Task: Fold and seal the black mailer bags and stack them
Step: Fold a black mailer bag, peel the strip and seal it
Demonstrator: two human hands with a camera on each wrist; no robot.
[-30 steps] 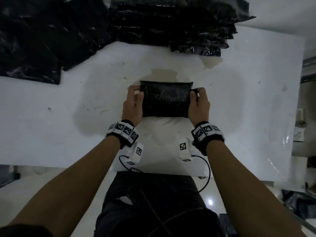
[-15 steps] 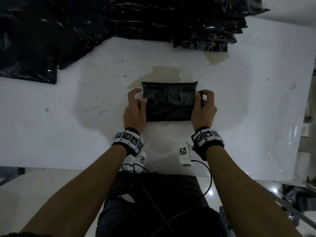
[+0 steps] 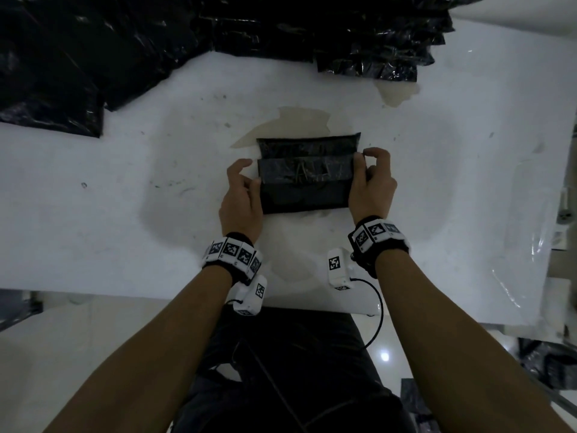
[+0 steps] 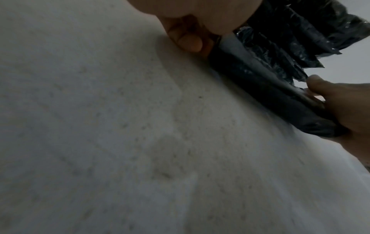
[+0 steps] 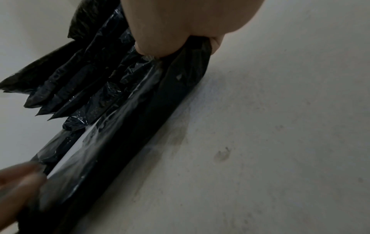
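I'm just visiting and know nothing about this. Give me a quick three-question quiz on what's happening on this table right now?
1. True or false: both hands touch the mailer lying on the table.
2. Which hand pinches the flap at the mailer's edge? A left hand B right hand
3. Fill in: the stack of black bags sits at the table's ___ edge, beyond the mailer.

Key: 1 true; 2 B; 3 far.

Folded black mailer bag (image 3: 307, 176) flat mid-table, grey strip across (flap up), w/ stack (image 3: 359, 42) behind.
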